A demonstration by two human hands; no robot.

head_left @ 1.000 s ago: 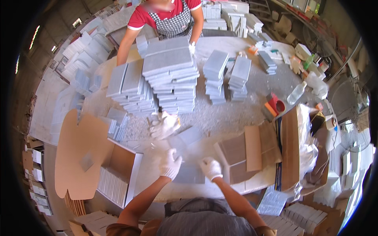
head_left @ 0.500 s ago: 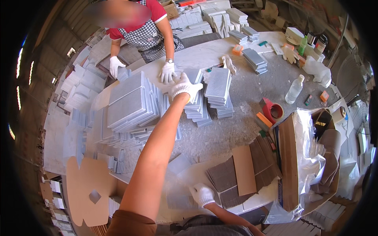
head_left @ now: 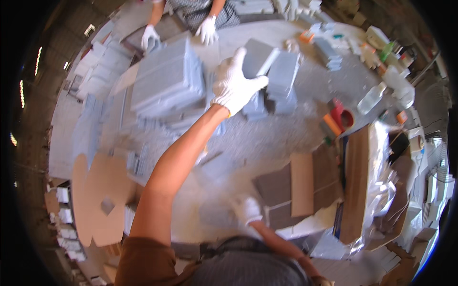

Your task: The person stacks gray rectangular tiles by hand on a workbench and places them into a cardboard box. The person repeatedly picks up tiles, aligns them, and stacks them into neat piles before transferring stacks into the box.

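My left hand (head_left: 234, 88), in a white knit glove, reaches far across the table to the near-left side of a grey tile stack (head_left: 258, 58). Its thumb and fingers are spread apart, and the thumb overlaps the stack's near edge. Another tile stack (head_left: 283, 71) stands just to the right. My right hand (head_left: 250, 209), also gloved, is low over the near table beside brown corrugated sheets (head_left: 276, 193); its fingers are smeared by motion. A flat grey tile (head_left: 217, 167) lies on the table between my hands.
A large tile pile (head_left: 164, 78) stands left of my forearm. A co-worker's gloved hands (head_left: 207, 30) are across the table. At right are an open carton (head_left: 355, 190), red tape (head_left: 341, 117) and a clear bottle (head_left: 371, 98). A cut cardboard sheet (head_left: 102, 190) sits at near left.
The view has shifted, so the tile stacks sit higher in it. My left hand's thumb and fingers look wider apart. The co-worker's hand has drawn away from mine.
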